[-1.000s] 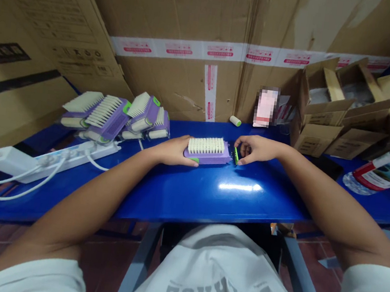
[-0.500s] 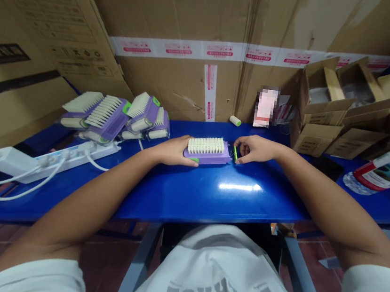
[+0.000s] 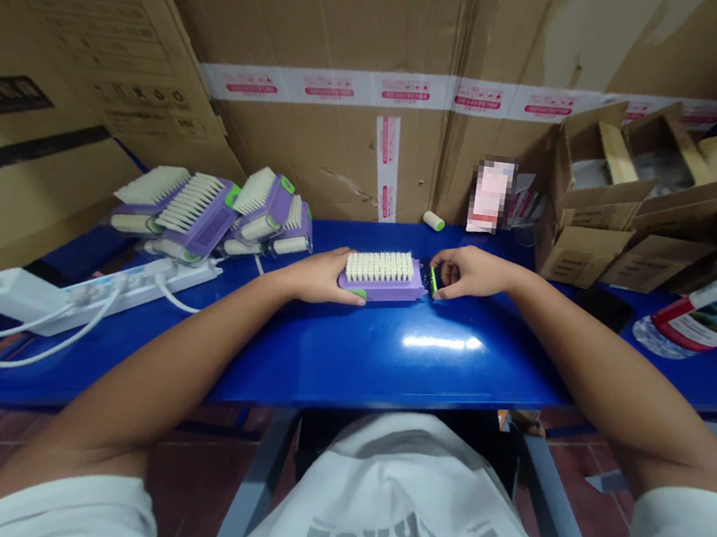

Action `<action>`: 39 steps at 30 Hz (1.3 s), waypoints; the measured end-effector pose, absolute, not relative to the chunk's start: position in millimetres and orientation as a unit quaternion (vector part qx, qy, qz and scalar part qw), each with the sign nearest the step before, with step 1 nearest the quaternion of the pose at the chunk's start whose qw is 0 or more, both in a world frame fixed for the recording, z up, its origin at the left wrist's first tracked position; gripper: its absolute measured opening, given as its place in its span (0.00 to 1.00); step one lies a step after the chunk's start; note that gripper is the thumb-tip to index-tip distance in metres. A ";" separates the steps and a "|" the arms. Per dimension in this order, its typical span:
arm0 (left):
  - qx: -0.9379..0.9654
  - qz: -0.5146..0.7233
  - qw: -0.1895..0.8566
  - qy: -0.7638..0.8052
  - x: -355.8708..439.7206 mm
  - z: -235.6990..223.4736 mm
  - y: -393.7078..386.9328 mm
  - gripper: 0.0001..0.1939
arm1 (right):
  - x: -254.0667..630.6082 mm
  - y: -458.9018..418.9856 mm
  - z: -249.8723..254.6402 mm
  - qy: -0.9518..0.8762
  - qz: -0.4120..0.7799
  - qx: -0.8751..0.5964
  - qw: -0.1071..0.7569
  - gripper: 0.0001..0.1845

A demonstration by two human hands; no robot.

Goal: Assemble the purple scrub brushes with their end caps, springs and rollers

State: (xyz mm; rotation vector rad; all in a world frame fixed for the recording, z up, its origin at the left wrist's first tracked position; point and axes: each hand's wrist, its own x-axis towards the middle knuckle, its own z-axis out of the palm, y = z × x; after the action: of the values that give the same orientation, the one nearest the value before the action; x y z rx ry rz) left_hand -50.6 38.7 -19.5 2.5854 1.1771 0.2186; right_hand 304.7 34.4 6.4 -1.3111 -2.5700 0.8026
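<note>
My left hand (image 3: 322, 276) is closed round the left end of a purple brush head (image 3: 386, 288), whose cream bristles (image 3: 380, 266) point up. A green patch shows near my left thumb. At the brush head's right end, my right hand (image 3: 470, 273) pinches a small green and black end piece (image 3: 433, 281) between thumb and fingers. The two parts sit very close together; whether they touch I cannot tell. Behind them, a short cream roller (image 3: 433, 221) with a green end lies near the cardboard.
Several more purple brush heads (image 3: 198, 216) are piled at the left, behind a white power strip (image 3: 126, 297) with cables. Small open cartons (image 3: 595, 254) and a large plastic bottle (image 3: 699, 315) stand at the right. Cardboard (image 3: 321, 151) walls the back of the blue table (image 3: 347, 363).
The hands, the brush head and the end piece keep nearly the same places. Only a slight shift of the whole view shows.
</note>
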 end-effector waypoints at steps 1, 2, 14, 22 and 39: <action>0.897 0.077 0.145 0.409 -50.8 -19.6 38.7 0.49 | 304.5 34.4 6.3 -0.856 0.269 -0.436 0.076 0.37; 0.897 0.076 0.145 0.410 -51.0 -19.9 38.8 0.49 | 304.1 34.4 6.2 -0.856 0.270 -0.435 0.077 0.37; 0.896 0.072 0.148 0.411 -51.3 -20.6 40.3 0.50 | 304.2 35.3 5.5 -0.857 0.272 -0.431 0.074 0.36; 0.895 0.071 0.147 0.415 -50.4 -19.2 38.5 0.51 | 302.8 34.1 6.2 -0.857 0.270 -0.432 0.074 0.37; 0.895 0.070 0.149 0.414 -50.4 -19.6 39.1 0.52 | 303.5 34.7 5.1 -0.862 0.265 -0.426 0.078 0.38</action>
State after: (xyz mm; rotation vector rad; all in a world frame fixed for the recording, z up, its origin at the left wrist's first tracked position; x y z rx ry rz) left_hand -50.4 39.1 -19.6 2.5741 1.1907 0.2017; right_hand 303.5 34.7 5.1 -1.2755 -2.5813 0.7927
